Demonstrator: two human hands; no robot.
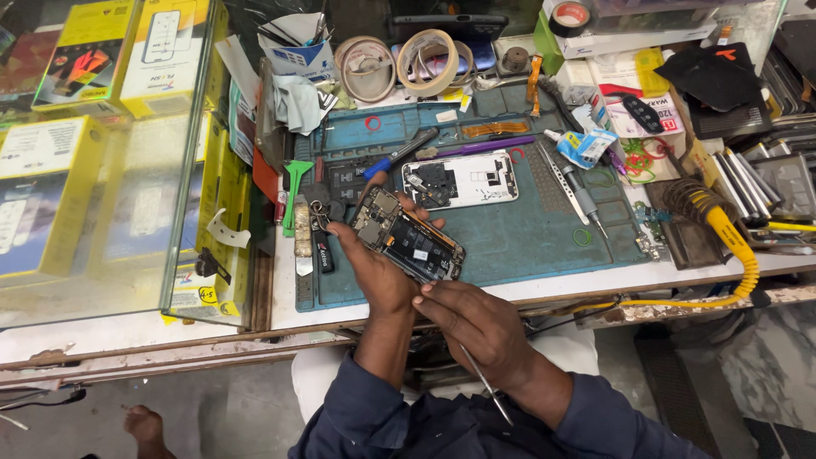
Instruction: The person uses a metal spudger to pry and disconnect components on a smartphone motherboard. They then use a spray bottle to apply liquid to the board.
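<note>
The left hand (pixel 374 268) grips an opened phone (pixel 410 238) with its back cover off, fingers curled round its left edge and thumb side under it, holding it tilted above the near edge of the blue work mat (pixel 518 238); the phone's circuit board and dark battery face up. The right hand (pixel 476 327) sits just near of the phone, fingers pinched together on a thin metal tool (pixel 484 382) whose shaft runs back toward the person's body, the fingertips touching the phone's near edge; whether the tool's tip reaches the board cannot be told.

Just far of the held phone, on the mat, lies a second opened phone with a white frame (pixel 463 180); to its left rests a blue-handled screwdriver (pixel 399 155), and to its right a pair of tweezers (pixel 557 174) beside a silver precision screwdriver (pixel 586 200). A green plastic pry tool (pixel 294 191) stands at the mat's left edge, with a key ring and black tag (pixel 321 234) near it. At the far side of the counter (pixel 561 285) stand two rolls of tape (pixel 399 64); a yellow coiled cable (pixel 735 246) curves along the right; yellow boxes (pixel 51 178) fill a glass case on the left.
</note>
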